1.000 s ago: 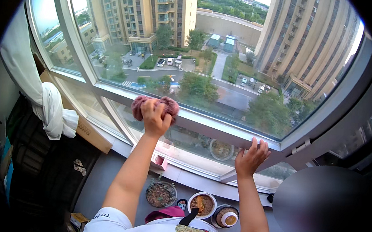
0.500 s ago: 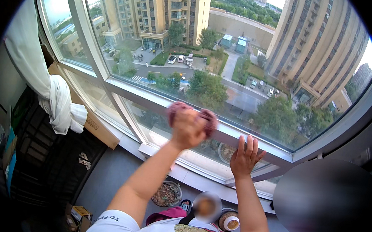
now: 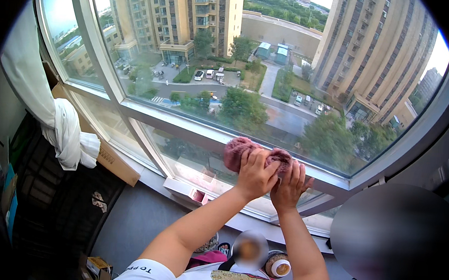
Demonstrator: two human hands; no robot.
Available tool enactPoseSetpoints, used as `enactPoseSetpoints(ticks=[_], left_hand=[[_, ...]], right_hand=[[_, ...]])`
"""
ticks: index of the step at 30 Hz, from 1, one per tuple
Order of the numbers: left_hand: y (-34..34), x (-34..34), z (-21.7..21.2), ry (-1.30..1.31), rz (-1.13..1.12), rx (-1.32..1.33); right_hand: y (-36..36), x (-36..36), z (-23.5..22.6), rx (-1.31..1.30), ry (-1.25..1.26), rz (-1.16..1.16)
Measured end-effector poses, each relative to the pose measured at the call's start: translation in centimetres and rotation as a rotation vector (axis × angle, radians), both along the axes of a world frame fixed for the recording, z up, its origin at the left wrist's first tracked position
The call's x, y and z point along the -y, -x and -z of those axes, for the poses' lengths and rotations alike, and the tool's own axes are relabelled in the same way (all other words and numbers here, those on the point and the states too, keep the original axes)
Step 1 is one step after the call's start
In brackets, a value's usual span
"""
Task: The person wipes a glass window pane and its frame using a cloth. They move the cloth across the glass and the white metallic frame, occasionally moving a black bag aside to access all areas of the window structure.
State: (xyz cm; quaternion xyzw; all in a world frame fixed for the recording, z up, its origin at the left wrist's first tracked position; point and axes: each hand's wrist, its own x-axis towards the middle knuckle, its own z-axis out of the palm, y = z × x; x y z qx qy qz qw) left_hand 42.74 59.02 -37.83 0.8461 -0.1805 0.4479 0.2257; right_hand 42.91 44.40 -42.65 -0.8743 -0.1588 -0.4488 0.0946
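A bunched mauve cloth (image 3: 239, 153) lies against the silver window rail (image 3: 183, 128) that runs across under the large pane. My left hand (image 3: 257, 174) is closed on the cloth from above, pressing it to the rail. Close beside it on the right, my right hand (image 3: 289, 188) has its fingers stretched out over the rail's edge. Its fingertips are next to the cloth's right end; whether they touch it I cannot tell. Behind the rail stands the large window pane (image 3: 186, 93), with a hazy patch low on the glass.
A knotted white curtain (image 3: 68, 134) hangs at the left, beside a cardboard piece (image 3: 118, 165). Below the window runs a low sill (image 3: 244, 224) with a small white box (image 3: 187, 190). Near my body a pot (image 3: 278, 263) stands on the grey floor (image 3: 138, 217). Blurred round patches hide parts of the view.
My left hand has slid the cloth rightward along the rail, right up beside my right hand. My right hand stays at the rail. The view has shifted slightly.
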Motion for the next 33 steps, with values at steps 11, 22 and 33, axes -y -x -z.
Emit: enactPoseSetpoints(ticks=[11, 22, 33], left_hand=[[-0.9, -6.1, 0.4, 0.053, -0.364, 0.144], [-1.2, 15.8, 0.5, -0.191, 0.233, -0.070], [-2.0, 17.6, -0.5, -0.230, 0.273, -0.012]], right_hand=[[2.9, 12.1, -1.2, -0.230, 0.060, 0.198], [4.3, 13.1, -0.5, -0.191, -0.337, 0.042], [7.8, 13.5, 1.3, -0.314, -0.692, 0.049]])
